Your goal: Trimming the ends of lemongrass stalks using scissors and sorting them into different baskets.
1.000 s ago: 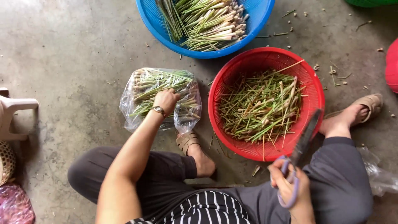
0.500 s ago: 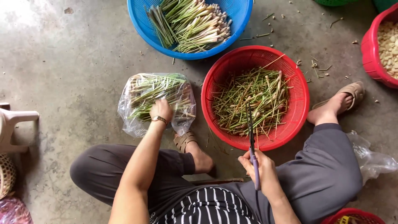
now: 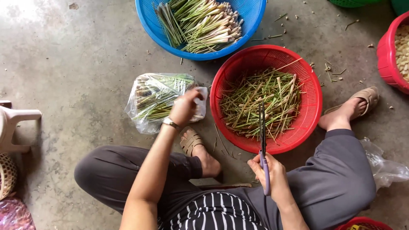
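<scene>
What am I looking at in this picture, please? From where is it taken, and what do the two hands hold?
The camera sits on a person's head and looks down at their own lap and hands; they sit low on a concrete floor. The left hand rests on a clear plastic bag of green stalks. The right hand holds a knife with a purple handle, blade pointing over a red basket of thin green trimmings. Above it stands a blue basket of longer pale stalks. Another red basket shows at the right edge.
</scene>
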